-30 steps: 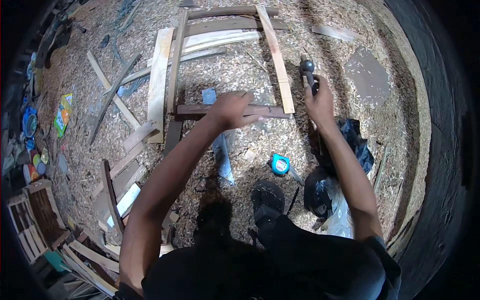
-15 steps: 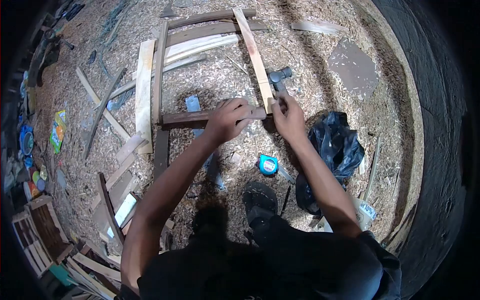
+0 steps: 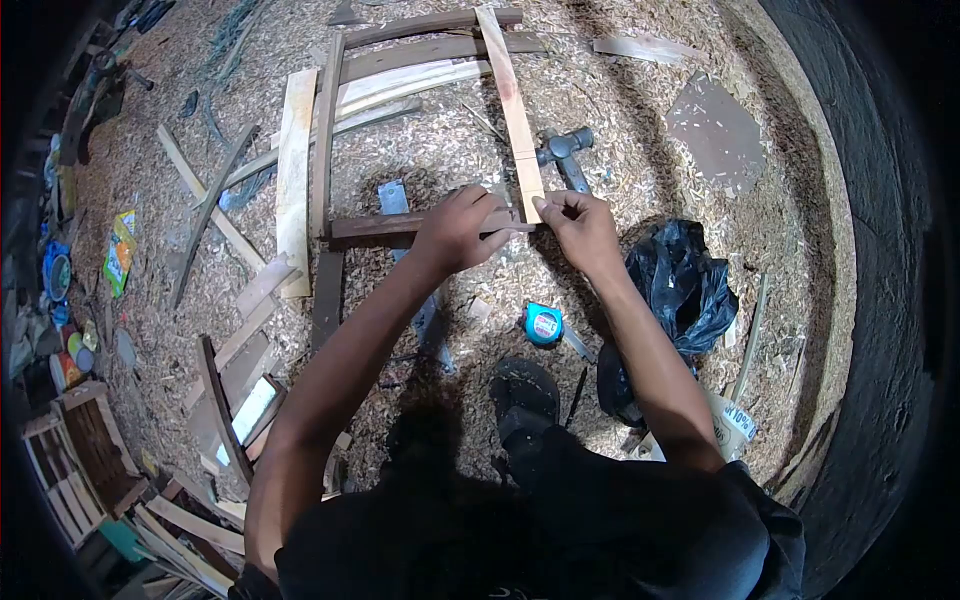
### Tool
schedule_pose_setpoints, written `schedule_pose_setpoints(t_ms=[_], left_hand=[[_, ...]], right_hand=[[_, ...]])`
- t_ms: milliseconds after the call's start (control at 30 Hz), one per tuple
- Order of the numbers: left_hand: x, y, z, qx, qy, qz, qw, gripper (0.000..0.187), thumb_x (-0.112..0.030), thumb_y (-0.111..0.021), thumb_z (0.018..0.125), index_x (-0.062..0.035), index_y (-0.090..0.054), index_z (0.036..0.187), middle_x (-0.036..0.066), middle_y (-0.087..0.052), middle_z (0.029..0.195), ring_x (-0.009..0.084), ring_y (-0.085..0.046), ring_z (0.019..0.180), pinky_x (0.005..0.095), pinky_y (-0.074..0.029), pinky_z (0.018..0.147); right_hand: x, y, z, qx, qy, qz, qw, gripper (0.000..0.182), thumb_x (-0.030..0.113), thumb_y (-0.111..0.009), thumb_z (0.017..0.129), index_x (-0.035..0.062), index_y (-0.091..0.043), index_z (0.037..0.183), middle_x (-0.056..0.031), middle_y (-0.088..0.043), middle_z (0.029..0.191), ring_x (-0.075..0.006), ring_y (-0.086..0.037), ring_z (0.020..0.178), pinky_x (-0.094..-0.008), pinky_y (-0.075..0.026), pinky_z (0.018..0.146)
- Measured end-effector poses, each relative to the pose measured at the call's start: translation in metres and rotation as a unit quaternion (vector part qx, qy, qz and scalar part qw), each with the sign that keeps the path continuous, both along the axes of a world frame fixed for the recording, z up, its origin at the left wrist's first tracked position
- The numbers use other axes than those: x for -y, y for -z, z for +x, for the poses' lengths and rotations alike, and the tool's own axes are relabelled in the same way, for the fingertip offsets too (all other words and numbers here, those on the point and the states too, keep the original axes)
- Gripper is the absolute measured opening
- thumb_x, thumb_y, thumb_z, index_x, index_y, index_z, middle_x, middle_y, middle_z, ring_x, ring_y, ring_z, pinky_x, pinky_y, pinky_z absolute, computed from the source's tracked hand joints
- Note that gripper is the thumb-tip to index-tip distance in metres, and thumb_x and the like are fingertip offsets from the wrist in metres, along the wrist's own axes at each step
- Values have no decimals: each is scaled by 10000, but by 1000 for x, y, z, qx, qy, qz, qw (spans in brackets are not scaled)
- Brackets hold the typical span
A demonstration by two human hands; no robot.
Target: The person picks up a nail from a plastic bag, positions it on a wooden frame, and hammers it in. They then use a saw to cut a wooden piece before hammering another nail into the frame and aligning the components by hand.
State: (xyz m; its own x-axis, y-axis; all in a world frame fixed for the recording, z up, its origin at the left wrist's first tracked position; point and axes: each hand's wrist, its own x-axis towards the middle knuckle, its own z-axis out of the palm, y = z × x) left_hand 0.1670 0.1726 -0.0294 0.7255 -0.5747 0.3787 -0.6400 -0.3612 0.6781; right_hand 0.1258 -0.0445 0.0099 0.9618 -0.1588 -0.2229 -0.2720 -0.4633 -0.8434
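Note:
A four-sided frame of wooden strips lies on the ground before me. My left hand (image 3: 460, 230) is closed over the right end of its near dark wooden bar (image 3: 375, 226). At the near right corner, my right hand (image 3: 582, 232) pinches the near end of the pale wooden strip (image 3: 514, 115), its thumb side against the wood. The strip's end meets the bar's end between my two hands. A hammer (image 3: 566, 150) lies just right of the strip, its handle running down toward my right hand and partly hidden by it.
A blue tape measure (image 3: 543, 325) lies near my foot, and a black plastic bag (image 3: 685, 285) beside my right forearm. Loose planks (image 3: 295, 180) lie left of the frame. Wood shavings cover the ground. A slatted wooden crate (image 3: 90, 455) stands lower left.
My right hand has shifted slightly at the corner, its fingers now over the strip's end and more of the hammer handle showing. The left hand keeps its hold. The view has shifted slightly.

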Motion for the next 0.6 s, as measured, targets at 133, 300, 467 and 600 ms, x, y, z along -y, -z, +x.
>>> schedule_pose_setpoints(t_ms=[133,300,467,600], left_hand=[[-2,3,1,-15,-3,16,1000,393,-205,-825,786,-24,-653,1090,152,-606,936,360,-612,862,457,-509,767],[-1,-7,2,-30,3,-12,999,420,-190,-821,781,-26,-657,1131,166,-631,999,376,-617,948,460,-512,851],[-14,-6,14,-127,52,-9,990,383,-198,-754,845,-25,-658,1173,163,-648,1039,345,-632,988,427,-506,894],[-6,-13,14,-275,-60,-86,956,302,-269,-715,921,-8,-688,1071,143,-680,968,248,-660,906,368,-509,845]], right_hand=[[-7,-4,4,-1,21,80,997,255,223,-768,905,-17,-777,988,-62,-737,758,-93,-618,669,-276,-495,623],[-18,-5,2,20,4,114,993,172,109,-753,891,-27,-776,993,-52,-747,786,-71,-618,682,-254,-497,618],[-20,-8,-1,11,-2,104,994,164,64,-733,889,-27,-771,1020,-59,-754,832,-74,-628,713,-251,-509,652],[-20,-12,-3,3,-10,116,993,190,56,-729,889,-27,-758,1058,-59,-752,867,-78,-636,752,-252,-520,689]])
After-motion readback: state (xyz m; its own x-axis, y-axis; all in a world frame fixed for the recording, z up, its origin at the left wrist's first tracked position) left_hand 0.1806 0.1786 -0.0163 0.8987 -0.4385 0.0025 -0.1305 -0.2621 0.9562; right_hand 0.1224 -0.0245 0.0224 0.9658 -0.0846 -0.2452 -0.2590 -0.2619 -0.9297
